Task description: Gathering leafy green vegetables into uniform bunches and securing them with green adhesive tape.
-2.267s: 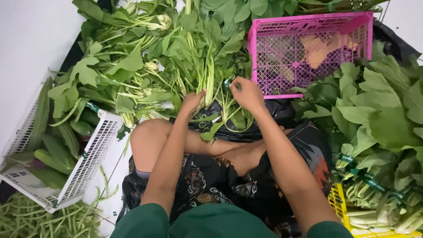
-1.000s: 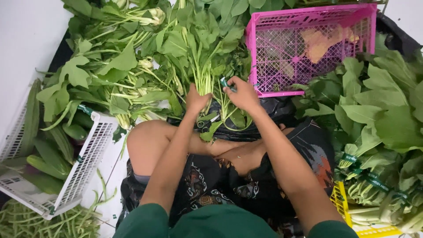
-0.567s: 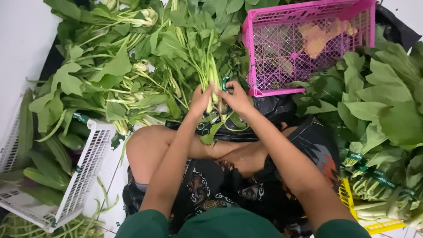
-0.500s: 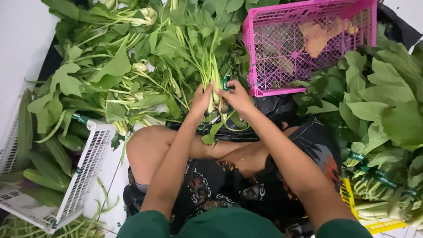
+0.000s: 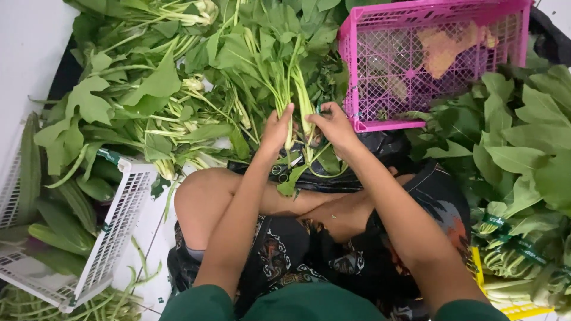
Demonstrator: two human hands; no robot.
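White floor crowded with greens. Both hands, left [image 5: 276,128] and right [image 5: 333,122], closed around pale stems of one leafy bunch [image 5: 291,77], pinching them together above black plastic sheet [image 5: 380,145], beside pink crate [image 5: 434,59]; white crate [image 5: 113,232] at left.

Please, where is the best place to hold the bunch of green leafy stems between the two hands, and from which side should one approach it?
Probably at the pale lower stalks of the bunch of leafy stems, where the left hand and right hand already meet. There the stalks run parallel and close together; the leaves fan out above. Come from the near side, one hand on each flank.
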